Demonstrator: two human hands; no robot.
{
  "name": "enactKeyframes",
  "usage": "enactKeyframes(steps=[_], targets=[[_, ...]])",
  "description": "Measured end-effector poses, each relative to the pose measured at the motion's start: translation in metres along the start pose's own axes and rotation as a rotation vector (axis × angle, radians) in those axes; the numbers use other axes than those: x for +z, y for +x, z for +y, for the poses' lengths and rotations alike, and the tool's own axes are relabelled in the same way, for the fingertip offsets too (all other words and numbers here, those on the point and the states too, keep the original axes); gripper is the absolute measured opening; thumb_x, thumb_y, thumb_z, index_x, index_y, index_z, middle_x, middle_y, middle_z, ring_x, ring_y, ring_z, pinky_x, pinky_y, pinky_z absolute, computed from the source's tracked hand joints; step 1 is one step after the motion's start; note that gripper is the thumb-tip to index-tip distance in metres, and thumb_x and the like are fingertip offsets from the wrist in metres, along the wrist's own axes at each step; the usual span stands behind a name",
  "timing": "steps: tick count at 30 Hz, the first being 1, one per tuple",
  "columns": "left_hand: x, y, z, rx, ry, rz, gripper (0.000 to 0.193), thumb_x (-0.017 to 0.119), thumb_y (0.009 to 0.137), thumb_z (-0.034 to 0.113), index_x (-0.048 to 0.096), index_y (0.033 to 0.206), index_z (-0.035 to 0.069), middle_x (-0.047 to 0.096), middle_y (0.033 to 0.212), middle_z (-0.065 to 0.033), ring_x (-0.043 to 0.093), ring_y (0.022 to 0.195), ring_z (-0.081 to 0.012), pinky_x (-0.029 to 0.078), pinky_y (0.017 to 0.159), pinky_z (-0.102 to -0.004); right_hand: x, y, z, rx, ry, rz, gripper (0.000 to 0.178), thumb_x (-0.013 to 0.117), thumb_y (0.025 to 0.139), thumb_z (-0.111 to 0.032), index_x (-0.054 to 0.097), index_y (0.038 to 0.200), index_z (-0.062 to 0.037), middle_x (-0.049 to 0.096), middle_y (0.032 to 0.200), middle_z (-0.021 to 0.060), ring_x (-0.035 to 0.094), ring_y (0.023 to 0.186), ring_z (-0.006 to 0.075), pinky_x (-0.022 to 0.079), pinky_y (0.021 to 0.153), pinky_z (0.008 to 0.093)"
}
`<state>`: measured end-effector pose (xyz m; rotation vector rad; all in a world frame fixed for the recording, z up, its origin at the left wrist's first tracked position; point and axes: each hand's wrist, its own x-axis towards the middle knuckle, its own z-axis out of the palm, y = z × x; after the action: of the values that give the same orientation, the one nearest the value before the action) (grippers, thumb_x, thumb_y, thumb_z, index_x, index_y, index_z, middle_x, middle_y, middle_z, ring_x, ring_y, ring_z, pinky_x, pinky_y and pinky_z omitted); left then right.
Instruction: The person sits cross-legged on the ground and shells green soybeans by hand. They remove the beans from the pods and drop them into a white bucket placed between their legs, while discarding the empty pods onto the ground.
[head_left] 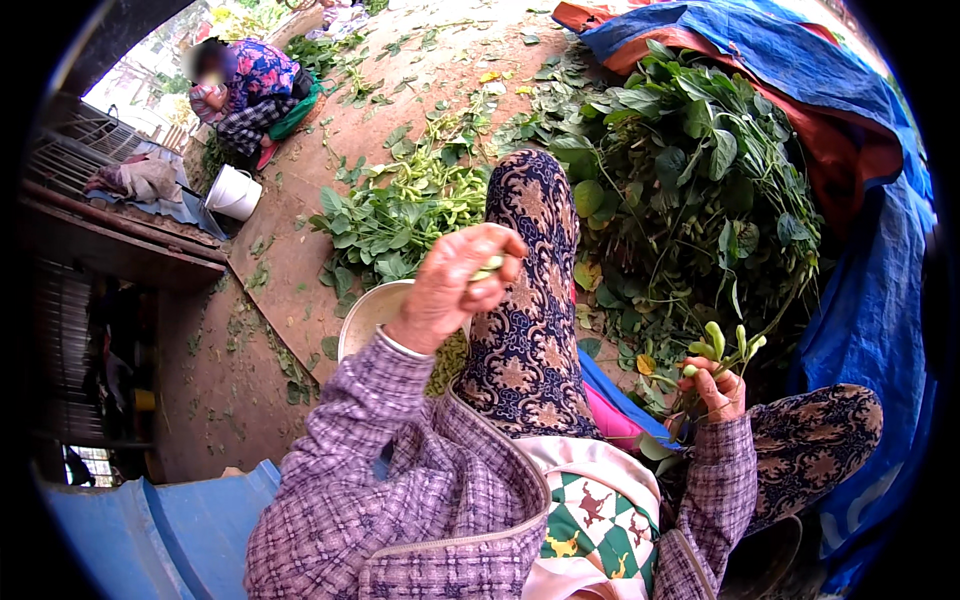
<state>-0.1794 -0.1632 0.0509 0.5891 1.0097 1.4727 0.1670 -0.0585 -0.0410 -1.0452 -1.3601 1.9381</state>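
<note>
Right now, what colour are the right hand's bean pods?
The bean pods are light green, clearest in head view.

Daylight bleaches the floor (455, 75) toward twelve o'clock; nine o'clock lies dark; edges bow; distant detail seems soft.

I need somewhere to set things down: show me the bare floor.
Brown floor lies mostly bare between the white bucket and low leafy pile, and left of the pale container. Crowded: right, where the plant heap meets the blue tarp.
</note>
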Motion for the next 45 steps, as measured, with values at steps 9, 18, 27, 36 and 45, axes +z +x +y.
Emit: enactKeyframes(steps=[9,18,27,36,45], targets=[[-0.166,-0.067,-0.069,-0.342,1.131,0.141,0.023,0.051,0.085,0.018,0.060,0.089,-0.004,0.061,0.071,-0.0094,0.055,0.061,-0.0126,0.044,0.053,-0.0252,-0.002,0.005,0.010,-0.034,-0.022,0.089,0.022,0.057,0.086,-0.018,0.062,0.100,-0.0014,0.060,0.073,0.0009,0.056,0.066,0.0077,0.044,0.064,0.0217],[-0.104,-0.027,-0.033,0.295,1.172,0.424,0.015,0.053,0.082,0.005,0.059,0.095,0.000,0.061,0.083,-0.0074,0.056,0.072,-0.0116,0.046,0.064,-0.0243,0.000,0.004,0.007,-0.001,0.037,0.036,0.026,0.054,0.087,-0.013,0.057,0.107,0.0037,0.061,0.087,0.0040,0.057,0.073,0.0099,0.046,0.070,0.0235],[0.089,0.034,-0.072,0.199,0.879,-0.291,0.017,0.057,0.082,0.013,0.054,0.092,-0.001,0.054,0.065,-0.0028,0.052,0.057,-0.0103,0.043,0.051,-0.0255,-0.006,0.010,0.014,-0.069,0.010,0.110,0.019,0.056,0.086,-0.012,0.058,0.098,0.0022,0.061,0.079,0.0039,0.057,0.069,0.0103,0.046,0.067,0.0222],[0.131,0.078,-0.150,-0.055,0.128,-0.440,0.005,0.053,0.080,0.003,0.055,0.080,-0.002,0.056,0.067,-0.0019,0.054,0.059,-0.0075,0.045,0.054,-0.0221,-0.019,0.013,0.019,-0.062,0.023,0.158,0.019,0.053,0.088,-0.019,0.057,0.090,-0.0008,0.060,0.073,0.0035,0.054,0.064,0.0097,0.044,0.062,0.0222],[0.118,0.076,-0.135,-0.022,0.179,-0.575,0.003,0.054,0.079,0.001,0.055,0.081,-0.001,0.057,0.073,0.0002,0.050,0.067,-0.0055,0.044,0.063,-0.0217,-0.003,0.003,-0.006,0.083,-0.014,0.061,0.029,0.052,0.089,-0.029,0.060,0.095,-0.0015,0.062,0.070,0.0042,0.057,0.058,0.0103,0.045,0.055,0.0216]])
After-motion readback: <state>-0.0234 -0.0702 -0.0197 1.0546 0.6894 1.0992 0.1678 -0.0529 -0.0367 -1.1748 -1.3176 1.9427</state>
